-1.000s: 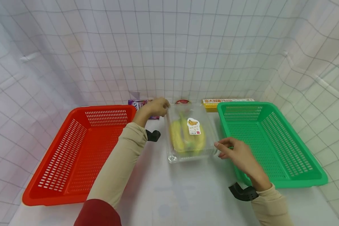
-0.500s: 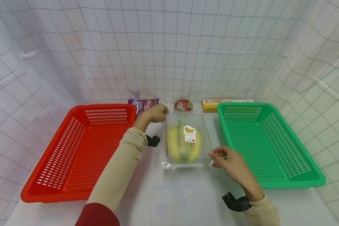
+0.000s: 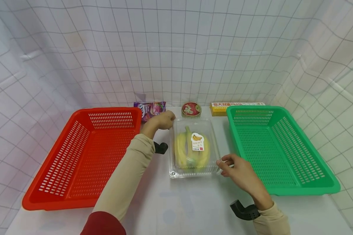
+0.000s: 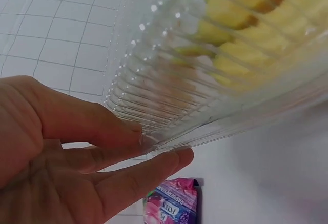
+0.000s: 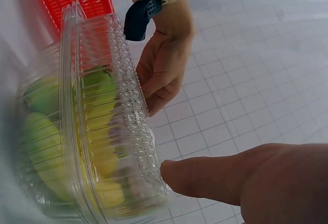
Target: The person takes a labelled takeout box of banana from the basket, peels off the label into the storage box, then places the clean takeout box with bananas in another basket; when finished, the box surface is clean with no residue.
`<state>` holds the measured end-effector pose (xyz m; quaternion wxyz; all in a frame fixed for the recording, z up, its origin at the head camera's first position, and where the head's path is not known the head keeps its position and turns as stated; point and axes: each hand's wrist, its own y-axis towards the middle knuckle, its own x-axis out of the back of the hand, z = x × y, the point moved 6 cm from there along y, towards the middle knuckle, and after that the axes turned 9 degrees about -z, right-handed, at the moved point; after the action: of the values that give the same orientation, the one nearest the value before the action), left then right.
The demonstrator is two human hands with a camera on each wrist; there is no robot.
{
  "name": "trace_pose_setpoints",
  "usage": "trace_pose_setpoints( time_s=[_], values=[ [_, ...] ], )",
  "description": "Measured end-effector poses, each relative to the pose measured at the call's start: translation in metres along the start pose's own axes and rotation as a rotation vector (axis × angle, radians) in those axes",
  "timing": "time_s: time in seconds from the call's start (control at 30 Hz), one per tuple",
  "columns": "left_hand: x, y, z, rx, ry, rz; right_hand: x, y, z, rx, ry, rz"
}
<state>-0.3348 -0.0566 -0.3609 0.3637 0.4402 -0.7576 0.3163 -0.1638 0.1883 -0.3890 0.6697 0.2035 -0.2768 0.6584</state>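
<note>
A clear plastic box of bananas (image 3: 192, 153), with a banana sticker (image 3: 197, 142) on its lid, is level over the middle of the white table between both hands. My left hand (image 3: 164, 120) pinches its far left corner; in the left wrist view the thumb (image 4: 97, 124) lies above the rim and the fingers below. At the near right corner, my right hand (image 3: 238, 169) grips the box with thumb and fingers. The right wrist view shows the right thumb (image 5: 205, 177) against the lid edge, the other right fingers hidden there.
A red basket (image 3: 67, 156) stands at left, a green basket (image 3: 282, 153) at right. Behind the box are a purple snack packet (image 3: 150, 109), a round red-topped tin (image 3: 191, 109) and a yellow pasta box (image 3: 219, 109). A gridded white curtain (image 3: 176, 58) closes off the back.
Both hands have brought the banana box down and nearer to me, slightly to the left. The round tin behind it has come into full view. In the last half second it has barely moved.
</note>
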Motion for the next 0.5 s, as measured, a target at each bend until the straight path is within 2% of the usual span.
trace_pose_setpoints(
  time_s=[0.1,0.13,0.3,0.33,0.37,0.4,0.47,0.5],
  values=[
    [-0.01,0.011,0.013,0.031,-0.012,0.045,-0.003,-0.001,-0.001,-0.008,-0.001,0.01],
    [-0.012,0.011,0.015,0.028,-0.015,0.051,-0.005,-0.001,-0.002,-0.01,-0.005,0.013],
    [-0.041,0.058,0.066,-0.069,-0.035,-0.005,-0.01,0.0,-0.006,-0.009,-0.006,0.019],
    [-0.046,0.067,0.075,-0.068,-0.039,0.001,-0.011,0.0,-0.007,-0.015,-0.003,0.018],
    [-0.053,0.082,0.09,-0.072,-0.042,-0.008,-0.012,0.0,-0.007,-0.014,-0.002,0.017],
    [-0.055,0.085,0.093,-0.045,-0.042,0.009,-0.012,0.001,-0.008,-0.015,0.0,0.015],
    [-0.063,0.1,0.11,-0.035,-0.099,0.006,-0.012,0.001,-0.007,-0.007,-0.002,0.014],
    [-0.066,0.106,0.114,-0.103,-0.069,-0.005,-0.012,0.001,-0.007,0.0,-0.004,0.015]
  ],
)
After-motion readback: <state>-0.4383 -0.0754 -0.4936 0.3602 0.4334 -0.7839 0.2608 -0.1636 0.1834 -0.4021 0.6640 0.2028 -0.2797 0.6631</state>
